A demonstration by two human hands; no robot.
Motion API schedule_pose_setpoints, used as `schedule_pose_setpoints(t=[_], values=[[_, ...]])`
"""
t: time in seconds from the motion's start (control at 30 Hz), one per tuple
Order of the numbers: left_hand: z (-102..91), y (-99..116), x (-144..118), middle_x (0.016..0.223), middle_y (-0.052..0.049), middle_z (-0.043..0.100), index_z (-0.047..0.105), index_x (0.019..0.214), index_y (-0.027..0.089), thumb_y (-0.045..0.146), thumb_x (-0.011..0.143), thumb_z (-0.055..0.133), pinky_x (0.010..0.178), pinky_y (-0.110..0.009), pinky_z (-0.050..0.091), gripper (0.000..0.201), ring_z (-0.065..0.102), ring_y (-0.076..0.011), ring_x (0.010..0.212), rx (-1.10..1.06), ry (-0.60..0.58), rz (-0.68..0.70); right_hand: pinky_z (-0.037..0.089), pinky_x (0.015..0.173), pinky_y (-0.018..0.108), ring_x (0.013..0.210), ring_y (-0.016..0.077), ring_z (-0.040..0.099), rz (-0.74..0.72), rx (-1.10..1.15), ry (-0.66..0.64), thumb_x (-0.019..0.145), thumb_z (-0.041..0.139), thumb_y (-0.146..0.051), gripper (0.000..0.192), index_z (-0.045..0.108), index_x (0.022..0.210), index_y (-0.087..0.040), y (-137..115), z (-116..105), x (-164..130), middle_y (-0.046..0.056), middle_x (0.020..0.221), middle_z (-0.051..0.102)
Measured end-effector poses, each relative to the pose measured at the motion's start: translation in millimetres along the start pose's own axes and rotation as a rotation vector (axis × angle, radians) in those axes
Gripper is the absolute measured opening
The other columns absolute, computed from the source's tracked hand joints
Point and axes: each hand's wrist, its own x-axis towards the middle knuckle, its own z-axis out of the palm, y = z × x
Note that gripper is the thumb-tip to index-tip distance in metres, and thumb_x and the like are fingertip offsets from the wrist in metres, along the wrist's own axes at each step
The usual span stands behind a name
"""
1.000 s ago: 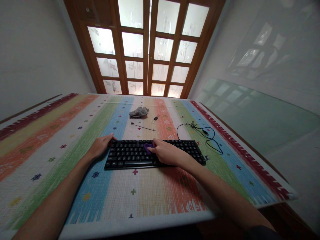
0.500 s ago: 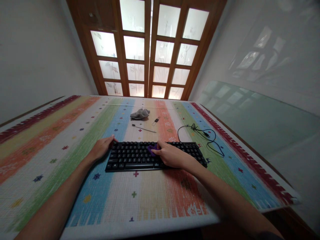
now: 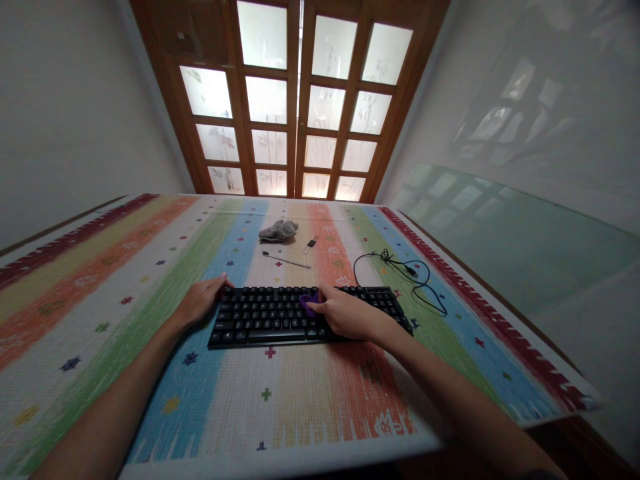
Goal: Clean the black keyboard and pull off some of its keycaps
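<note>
A black keyboard (image 3: 265, 317) lies flat on the striped tablecloth, in front of me. My left hand (image 3: 203, 298) holds its far left corner, with the fingertips at the edge. Over the right half of the keys, my right hand (image 3: 345, 312) pinches a small purple piece (image 3: 307, 305) and presses it on the keys. Whether that piece is cloth or soft gel, I cannot tell. The right hand hides the keys beneath it.
Beyond the keyboard lie a grey crumpled cloth (image 3: 279, 231), a thin stick with a dark brush-like tip (image 3: 286, 260) and a small dark tool with wire loops (image 3: 311, 244). A black cable (image 3: 417, 270) curls at the right on the tablecloth (image 3: 240, 407).
My right hand has shifted slightly to the right over the keys with the purple piece. The left hand stays at the keyboard's corner. The whole view has moved a little.
</note>
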Motion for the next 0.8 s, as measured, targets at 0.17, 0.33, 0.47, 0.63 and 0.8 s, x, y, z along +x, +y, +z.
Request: schedule_pose_setpoints(t=[0.17, 0.33, 0.47, 0.63, 0.8], values=[[0.7, -2.6, 0.4, 0.069, -0.006, 0.07, 0.074, 0.077, 0.021, 0.066, 0.088, 0.029, 0.07, -0.035, 0.048, 0.065, 0.064, -0.0252, 0.07, -0.013, 0.005, 0.001, 0.044, 0.082, 0.033, 0.088, 0.0229, 0.056, 0.006, 0.008, 0.015, 0.09, 0.044, -0.007, 0.042, 0.067, 0.124, -0.012, 3.4, 2.4, -3.4, 0.016, 0.102, 0.058], [0.8, -3.8, 0.9, 0.071, -0.007, 0.071, 0.072, 0.074, 0.021, 0.066, 0.087, 0.03, 0.071, -0.035, 0.048, 0.063, 0.065, -0.0258, 0.071, -0.01, 0.011, -0.009, 0.044, 0.083, 0.032, 0.089, 0.0211, 0.056, 0.025, 0.045, 0.049, 0.092, 0.043, -0.009, 0.038, 0.069, 0.119, -0.012, 2.0, 4.6, -4.0, 0.015, 0.101, 0.058], [0.2, -2.5, 0.7, 0.071, -0.007, 0.071, 0.072, 0.075, 0.021, 0.066, 0.087, 0.029, 0.073, -0.035, 0.048, 0.063, 0.065, -0.0258, 0.071, 0.0, 0.008, -0.006, 0.043, 0.084, 0.032, 0.089, 0.0209, 0.056, 0.066, 0.034, 0.059, 0.092, 0.045, -0.01, 0.035, 0.071, 0.116, -0.011, 2.8, 5.2, -6.3, 0.015, 0.101, 0.058], [-0.2, -0.6, 0.1, 0.071, -0.006, 0.07, 0.072, 0.076, 0.021, 0.065, 0.087, 0.03, 0.073, -0.035, 0.048, 0.062, 0.064, -0.025, 0.07, 0.013, 0.008, -0.009, 0.043, 0.084, 0.032, 0.088, 0.0204, 0.056, 0.092, 0.073, 0.044, 0.091, 0.046, -0.009, 0.034, 0.073, 0.11, -0.012, 5.1, 0.7, -9.0, 0.014, 0.1, 0.058], [-0.1, -0.2, -0.1, 0.07, -0.005, 0.07, 0.073, 0.076, 0.021, 0.065, 0.086, 0.031, 0.071, -0.035, 0.048, 0.062, 0.064, -0.025, 0.07, 0.017, 0.011, -0.014, 0.043, 0.084, 0.032, 0.089, 0.0209, 0.055, 0.098, 0.099, 0.044, 0.091, 0.045, -0.008, 0.037, 0.073, 0.115, -0.014, 7.1, 2.2, -12.1, 0.014, 0.101, 0.058]])
